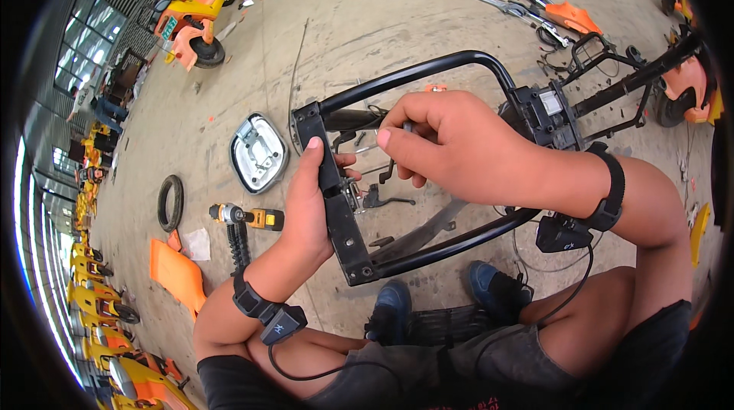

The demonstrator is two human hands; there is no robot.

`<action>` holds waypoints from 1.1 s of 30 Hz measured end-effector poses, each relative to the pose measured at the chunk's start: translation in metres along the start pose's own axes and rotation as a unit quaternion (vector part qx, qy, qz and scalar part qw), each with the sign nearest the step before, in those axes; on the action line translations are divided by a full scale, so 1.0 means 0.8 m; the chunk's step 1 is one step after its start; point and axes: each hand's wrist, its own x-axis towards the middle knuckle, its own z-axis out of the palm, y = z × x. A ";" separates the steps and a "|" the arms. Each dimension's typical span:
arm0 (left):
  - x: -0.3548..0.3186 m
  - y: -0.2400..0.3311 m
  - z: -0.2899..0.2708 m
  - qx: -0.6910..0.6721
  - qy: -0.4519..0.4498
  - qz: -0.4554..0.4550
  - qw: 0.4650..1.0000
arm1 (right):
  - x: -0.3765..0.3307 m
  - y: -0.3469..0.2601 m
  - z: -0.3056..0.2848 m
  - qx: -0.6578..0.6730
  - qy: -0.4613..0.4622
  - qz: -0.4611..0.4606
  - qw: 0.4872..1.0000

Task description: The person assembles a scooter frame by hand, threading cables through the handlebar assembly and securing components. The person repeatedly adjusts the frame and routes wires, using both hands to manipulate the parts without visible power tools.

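A black tubular metal frame (443,245) lies before me, with a flat drilled crossbar (351,244) at its left end. My left hand (306,207) grips that crossbar, thumb on top and fingertips curled around its far side. Over the inside of the frame, my right hand (466,146) is closed in a pinch. A small dark bit shows between its fingers, too little to name. Below the crossbar's inner edge, a brake lever (388,201) and a metal bracket are visible. A black box-like part (549,109) sits at the frame's right end.
A yellow-black power tool (264,219), a tyre (170,203), an orange panel (177,270) and a white-lined lamp housing (260,154) lie left on the concrete. Metal parts (514,11) lie far right. Yellow-orange scooters (191,8) stand around. My feet are close below the frame.
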 end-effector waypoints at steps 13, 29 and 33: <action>-0.019 -0.052 -0.040 -0.034 -0.016 0.019 0.999 | -0.006 0.004 0.004 -0.022 0.017 -0.048 0.998; -0.028 -0.088 -0.069 -0.021 -0.030 0.034 0.999 | -0.001 0.009 0.027 -0.032 -0.058 -0.004 0.998; -0.027 -0.081 -0.065 -0.045 -0.023 0.012 0.999 | 0.000 -0.001 0.035 -0.041 -0.082 -0.012 0.996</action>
